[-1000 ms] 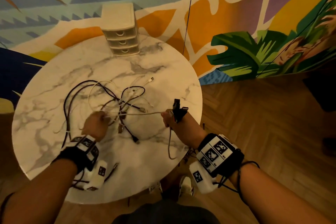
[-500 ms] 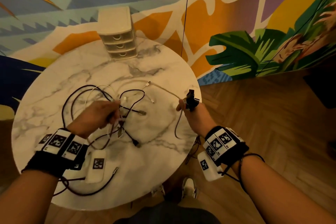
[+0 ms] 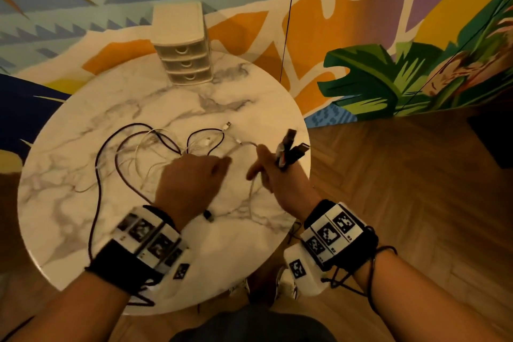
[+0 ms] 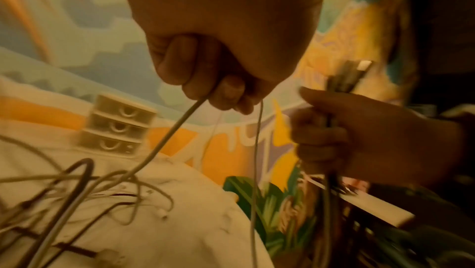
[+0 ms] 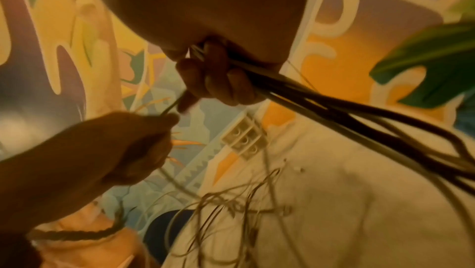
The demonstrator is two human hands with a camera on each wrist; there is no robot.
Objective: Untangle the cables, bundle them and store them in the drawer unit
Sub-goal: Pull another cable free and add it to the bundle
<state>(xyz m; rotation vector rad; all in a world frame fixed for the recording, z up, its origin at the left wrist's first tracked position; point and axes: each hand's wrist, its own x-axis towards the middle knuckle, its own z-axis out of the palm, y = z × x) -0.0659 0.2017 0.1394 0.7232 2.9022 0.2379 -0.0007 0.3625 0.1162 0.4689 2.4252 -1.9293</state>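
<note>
A tangle of black and white cables (image 3: 144,153) lies on the left half of the round marble table (image 3: 249,108). My left hand (image 3: 194,178) hovers over the tangle's right side and pinches a white cable (image 4: 174,130) that runs down into the pile. My right hand (image 3: 274,172), near the table's right edge, grips a bunch of cable ends (image 3: 290,147) whose black plugs stick up above the fist; the cables (image 5: 334,106) trail from it. The two hands are close together. A small beige drawer unit (image 3: 183,50) with three closed drawers stands at the table's far edge.
A thin black cord (image 3: 288,16) hangs down before the painted wall behind the table. Wooden floor (image 3: 402,203) lies to the right. A loose black plug (image 3: 208,215) lies on the table near my left wrist.
My left hand has moved right, from the middle of the tangle toward my right hand, drawing the white cable along. My right hand keeps the bunch of plugs at the table's right edge.
</note>
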